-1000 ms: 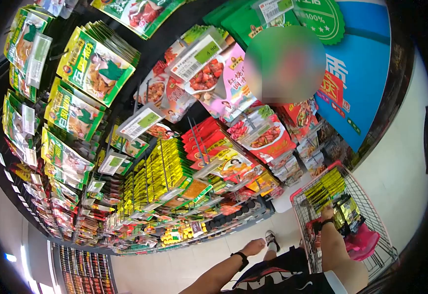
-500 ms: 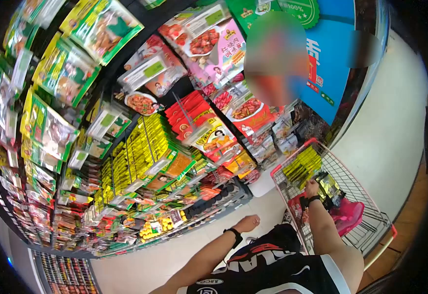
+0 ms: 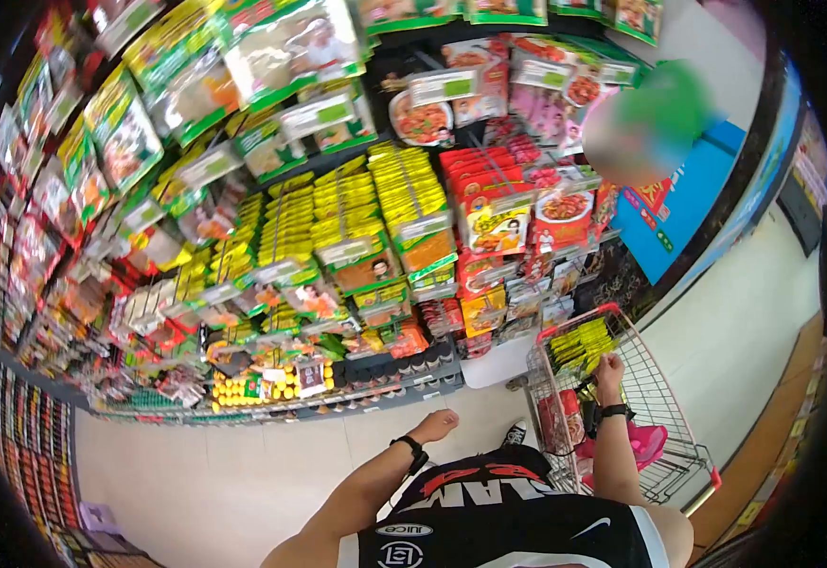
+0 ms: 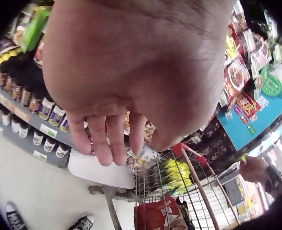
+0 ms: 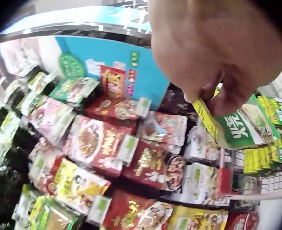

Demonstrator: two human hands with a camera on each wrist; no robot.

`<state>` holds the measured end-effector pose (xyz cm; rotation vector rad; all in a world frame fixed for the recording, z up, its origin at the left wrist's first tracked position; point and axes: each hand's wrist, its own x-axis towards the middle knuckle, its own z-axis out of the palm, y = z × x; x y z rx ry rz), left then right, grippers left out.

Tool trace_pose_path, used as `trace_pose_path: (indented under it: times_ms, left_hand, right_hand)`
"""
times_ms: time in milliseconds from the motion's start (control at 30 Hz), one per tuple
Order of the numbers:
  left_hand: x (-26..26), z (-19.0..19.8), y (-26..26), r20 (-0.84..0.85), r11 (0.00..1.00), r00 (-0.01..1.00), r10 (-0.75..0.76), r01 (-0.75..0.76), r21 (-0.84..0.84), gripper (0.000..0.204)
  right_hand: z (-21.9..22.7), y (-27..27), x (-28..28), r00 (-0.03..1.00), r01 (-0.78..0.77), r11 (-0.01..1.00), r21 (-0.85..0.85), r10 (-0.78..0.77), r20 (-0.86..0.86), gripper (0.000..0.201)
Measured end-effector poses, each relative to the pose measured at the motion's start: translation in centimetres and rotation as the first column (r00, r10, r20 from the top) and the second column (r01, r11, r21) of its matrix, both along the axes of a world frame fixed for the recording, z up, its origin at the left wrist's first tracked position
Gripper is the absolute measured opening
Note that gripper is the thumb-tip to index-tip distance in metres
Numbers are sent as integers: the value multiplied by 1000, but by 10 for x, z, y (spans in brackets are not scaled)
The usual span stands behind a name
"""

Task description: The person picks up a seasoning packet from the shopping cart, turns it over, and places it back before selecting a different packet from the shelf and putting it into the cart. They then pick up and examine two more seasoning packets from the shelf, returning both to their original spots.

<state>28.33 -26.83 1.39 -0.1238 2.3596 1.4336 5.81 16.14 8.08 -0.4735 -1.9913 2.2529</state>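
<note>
My right hand [image 5: 217, 52] pinches a green and yellow seasoning packet [image 5: 241, 127] by its top edge, fingers curled and thumb against it. In the head view this hand [image 3: 609, 374] overlaps the shopping cart [image 3: 655, 364], beside a row of yellow packets [image 3: 582, 346] in its front end. The left wrist view shows it raised over the cart's side. My left hand [image 3: 435, 426] hangs beside the cart, holding nothing; its fingers [image 4: 116, 139] point down, loosely extended, in the left wrist view.
Shelves of hanging seasoning packets [image 3: 337, 213] line the left and front, with jars [image 4: 47, 108] on low shelves. A blue display panel [image 3: 655, 227] ends the rack. Red packs [image 4: 150, 215] and a pink bag [image 3: 645, 443] lie in the cart. Pale floor tiles [image 3: 233, 473] run below.
The head view has turned, bringing more yellow packets on the shelf to the middle. My right hand stays over the cart near the row of packets. My left hand still hangs free.
</note>
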Motion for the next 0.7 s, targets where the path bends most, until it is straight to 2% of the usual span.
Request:
trace_pose_path:
  times_ms: [33,133,200,267,333,400,433,467,533,567,667,700]
  left_hand:
    - [18,4,-6,8,998,998,59,-59,-11,25]
    - [64,-2,-23,-32,981,981,193,-193,5,22]
    - [83,-2,-31,-20,956,958,285,-283,76,21]
    - [94,10,-38,-46,945,948,316,-309,110,19]
    - [97,17,-47,-91,901,928,362,-323,290,21]
    - [99,73,-52,34,749,905,424,-371,549,29]
    - [104,103,-57,52,649,901,431,-349,676,36]
    - [111,130,-62,64,533,895,442,-319,784,43]
    - [121,164,-61,85,204,867,491,-210,956,49]
    - [128,172,-60,98,32,856,508,-132,991,52]
    - [151,180,-66,113,269,791,601,-333,904,60]
    - [154,182,-70,127,258,759,639,-368,893,61]
  right_hand:
    - [16,-6,6,994,-75,993,95,82,-77,17]
    - [83,-48,27,945,-250,936,247,291,-148,14]
    - [117,-85,38,908,-375,872,315,415,-66,12]
    - [169,-136,68,832,-523,814,255,552,-55,8]
    - [170,-168,74,679,-689,677,257,728,-95,7]
    - [204,-210,102,535,-841,539,49,841,-78,6]
    - [215,-229,114,467,-882,461,-97,883,-53,7]
    - [219,-244,123,413,-909,410,-81,910,-32,9]
    - [224,-272,140,301,-952,301,-52,953,7,14]
    - [240,-287,151,227,-974,226,23,971,78,18]
    - [236,-317,165,66,-992,58,108,996,67,20]
    - [244,-324,168,72,-995,60,83,985,155,21]
